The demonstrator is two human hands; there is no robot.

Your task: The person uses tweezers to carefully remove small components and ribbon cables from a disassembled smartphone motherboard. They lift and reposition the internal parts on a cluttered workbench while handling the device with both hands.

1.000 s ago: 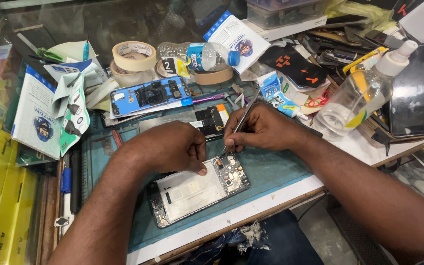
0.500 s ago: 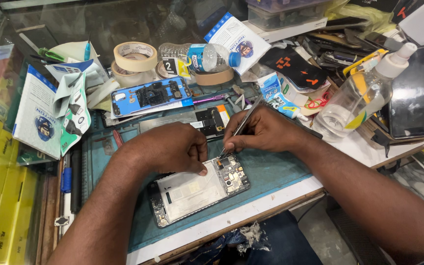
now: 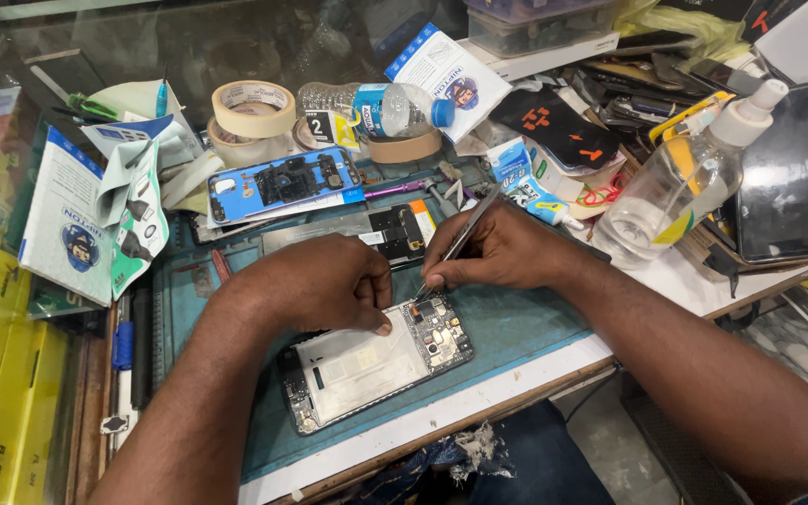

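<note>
Teal mat (image 3: 516, 323) on the desk (image 3: 703, 281) carries the opened phone (image 3: 376, 360), back cover already off, board exposed. Left hand (image 3: 315, 285) presses its frame, fingers flat; right hand (image 3: 502, 252) pinches tweezers (image 3: 455, 243), tips at the board. Reassembly is all left.

On the teal mat (image 3: 516, 327) covering the table (image 3: 479, 402), the left hand (image 3: 315, 285) presses on the opened phone (image 3: 376, 360) while the right hand (image 3: 502, 252) grips metal tweezers (image 3: 465, 234), tip at the phone's exposed circuit board (image 3: 437, 332), beside tape rolls (image 3: 254, 112) and a clear bottle (image 3: 675, 187).
</note>
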